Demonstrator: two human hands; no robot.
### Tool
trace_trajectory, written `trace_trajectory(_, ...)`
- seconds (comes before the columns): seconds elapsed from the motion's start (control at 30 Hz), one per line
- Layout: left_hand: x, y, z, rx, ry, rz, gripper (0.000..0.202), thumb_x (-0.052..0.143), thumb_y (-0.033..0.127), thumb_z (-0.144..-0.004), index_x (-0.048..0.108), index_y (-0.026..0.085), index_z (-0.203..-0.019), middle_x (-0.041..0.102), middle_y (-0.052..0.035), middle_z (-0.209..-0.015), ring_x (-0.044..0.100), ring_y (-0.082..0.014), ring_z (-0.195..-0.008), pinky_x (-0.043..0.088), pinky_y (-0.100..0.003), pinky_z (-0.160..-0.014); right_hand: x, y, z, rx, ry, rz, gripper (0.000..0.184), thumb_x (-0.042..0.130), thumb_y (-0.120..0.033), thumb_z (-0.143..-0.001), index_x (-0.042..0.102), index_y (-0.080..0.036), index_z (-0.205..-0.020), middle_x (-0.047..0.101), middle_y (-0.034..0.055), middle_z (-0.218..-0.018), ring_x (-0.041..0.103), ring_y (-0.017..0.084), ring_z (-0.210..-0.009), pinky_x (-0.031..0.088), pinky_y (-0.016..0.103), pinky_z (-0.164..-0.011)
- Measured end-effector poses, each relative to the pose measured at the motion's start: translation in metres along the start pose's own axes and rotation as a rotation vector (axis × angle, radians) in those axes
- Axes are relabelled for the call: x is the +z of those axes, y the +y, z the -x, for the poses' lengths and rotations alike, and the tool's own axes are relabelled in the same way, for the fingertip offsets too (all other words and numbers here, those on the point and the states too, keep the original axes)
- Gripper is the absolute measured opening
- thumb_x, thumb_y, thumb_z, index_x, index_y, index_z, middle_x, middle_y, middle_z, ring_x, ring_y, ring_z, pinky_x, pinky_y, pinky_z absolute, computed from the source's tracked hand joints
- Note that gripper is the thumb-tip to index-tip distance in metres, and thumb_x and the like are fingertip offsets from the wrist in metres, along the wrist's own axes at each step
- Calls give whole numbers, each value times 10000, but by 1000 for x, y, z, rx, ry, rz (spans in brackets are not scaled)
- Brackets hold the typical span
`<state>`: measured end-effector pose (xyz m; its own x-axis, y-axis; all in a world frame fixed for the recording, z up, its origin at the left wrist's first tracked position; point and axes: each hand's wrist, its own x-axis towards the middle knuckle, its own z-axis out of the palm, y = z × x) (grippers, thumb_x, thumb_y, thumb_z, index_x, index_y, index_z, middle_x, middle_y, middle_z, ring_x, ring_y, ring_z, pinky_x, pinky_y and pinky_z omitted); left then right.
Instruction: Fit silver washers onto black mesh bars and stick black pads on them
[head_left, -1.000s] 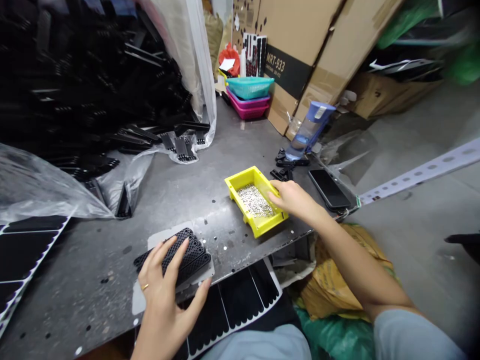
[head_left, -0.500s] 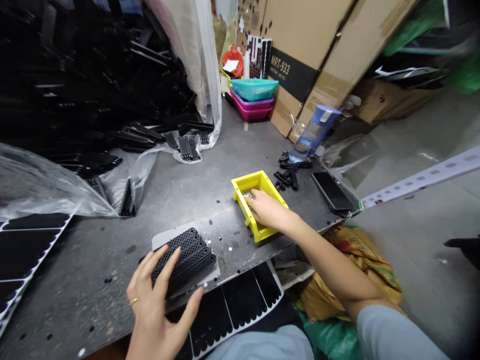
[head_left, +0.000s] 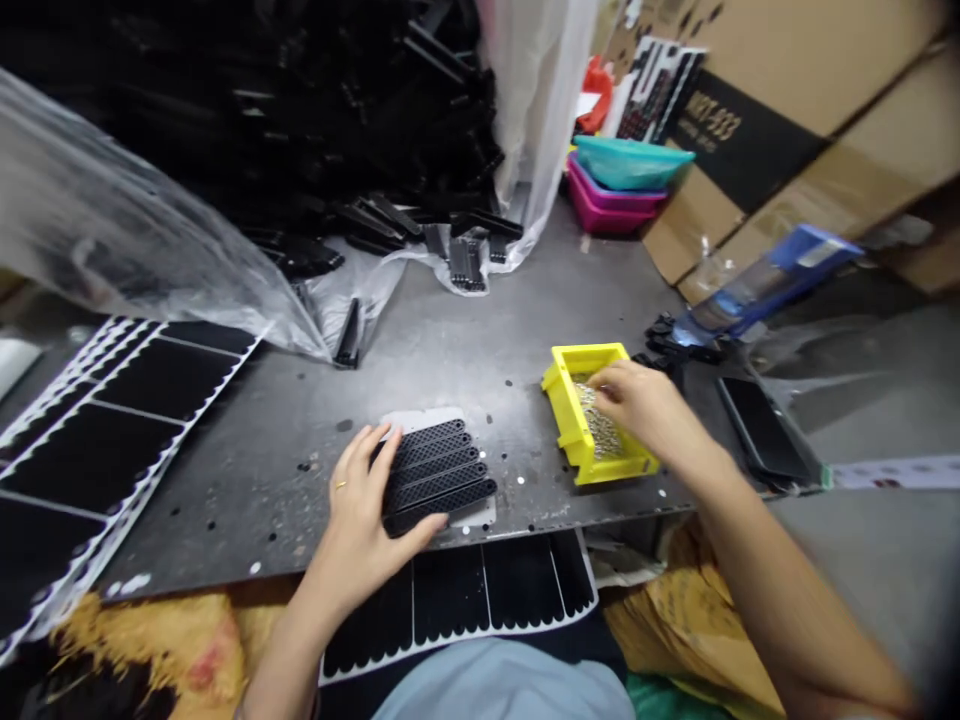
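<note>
My left hand (head_left: pixel 365 515) lies flat, fingers spread, on the left end of a row of black ribbed plastic strips (head_left: pixel 442 475) resting on a pale sheet at the near edge of the grey metal table (head_left: pixel 420 360). My right hand (head_left: pixel 641 405) reaches into a yellow bin (head_left: pixel 570 415) of small silvery metal parts (head_left: pixel 604 435); its fingers are curled together over the parts, and what they pinch is hidden.
A big heap of black plastic pieces in a clear bag (head_left: pixel 300 150) fills the back left. Sheets of black pads (head_left: pixel 112 400) lie at left and below the table edge (head_left: pixel 480 600). Teal and pink baskets (head_left: pixel 622 175), cardboard boxes, a blue bottle (head_left: pixel 765 285) and a phone (head_left: pixel 765 435) stand right.
The view has swung left and down. My right hand went from the bin's far rim into the bin among the metal parts. My left hand stays on the black strips.
</note>
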<state>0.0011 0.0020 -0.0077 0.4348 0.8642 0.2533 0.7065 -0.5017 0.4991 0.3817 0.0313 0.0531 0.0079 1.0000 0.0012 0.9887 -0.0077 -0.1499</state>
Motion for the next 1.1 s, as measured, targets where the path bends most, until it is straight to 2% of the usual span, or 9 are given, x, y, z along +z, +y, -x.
trace_trajectory(0.13, 9, -5, -2, -18, -103, -10, 1232, 866, 557, -725, 121, 260, -1659, 342, -201, -1607, 285, -461, -1514, 296, -691, -1215, -7, -55, 8, -281, 159, -232, 131, 613, -165, -941, 733, -187, -991, 736, 72, -1040, 709, 199, -896, 563, 327, -825)
trace_trajectory(0.27, 11, -1, -4, -44, -106, 11, 1191, 876, 489, -732, 157, 254, -1653, 433, -185, -1526, 364, -424, -1471, 304, -654, -1222, 29, -142, 16, -572, 23, -350, 213, 530, -98, -997, 733, -129, -1052, 735, 119, -1040, 706, 217, -939, 608, 332, -819)
trace_trajectory(0.37, 5, 1, 1, -42, -112, 32, 1220, 864, 556, -743, 131, 227, -1661, 386, -211, -1595, 308, -430, -1524, 260, -656, -1240, 55, -167, 25, -717, 58, -386, 224, 539, -110, -1008, 715, -82, -1144, 743, 179, -1149, 704, 265, -1034, 639, 398, -860)
trace_trajectory(0.5, -4, 3, 6, -37, -32, 87, 800, 754, 456, -901, 378, 243, -1574, 482, -158, -1576, 337, -356, -1536, 252, -590, -1258, 63, -155, 32, -684, 124, -638, 311, 535, -112, -1024, 674, -172, -1296, 724, 152, -1289, 688, 245, -1187, 622, 444, -987)
trace_trajectory(0.63, -12, 5, -6, 8, 67, 72, 203, 624, 196, -998, 702, 276, -1168, 755, -13, -1182, 587, -235, -1324, 230, -516, -1254, 46, -137, 38, -372, 205, -832, 283, 597, -123, -1002, 748, -270, -1191, 763, 63, -1112, 739, 201, -1017, 637, 394, -895)
trace_trajectory(0.83, -22, 4, -23, 134, -32, 38, 105, 641, 214, -1008, 724, 276, -1022, 782, 48, -1027, 653, -200, -1217, 102, -495, -1265, 6, -58, 51, -10, 563, -362, 280, 728, -212, -936, 763, -305, -1198, 767, 48, -1116, 727, 250, -947, 577, 468, -915)
trace_trajectory(0.93, -23, 6, -21, 139, -42, 44, 104, 626, 212, -1015, 714, 267, -1015, 772, 47, -1009, 665, -183, -1184, 99, -481, -1268, 4, -42, 54, -45, 530, -104, 228, 693, -255, -969, 756, -256, -1188, 737, 97, -1183, 692, 288, -1017, 537, 483, -922)
trace_trajectory(1.03, -22, 5, -20, 86, -49, 76, 101, 617, 224, -1015, 704, 260, -977, 752, 31, -1031, 666, -183, -1166, 113, -493, -1269, 17, -76, 48, -270, 428, -175, 182, 672, -218, -983, 744, -226, -1150, 715, 102, -1090, 650, 260, -1000, 508, 435, -888)
trace_trajectory(1.1, -23, -1, -20, -8, 10, 90, 82, 631, 252, -1005, 699, 252, -959, 740, 13, -1051, 667, -194, -1136, 169, -513, -1253, 30, -108, 39, -469, 220, -312, 156, 624, -212, -1016, 732, -212, -1128, 715, 77, -1033, 635, 221, -952, 490, 379, -825)
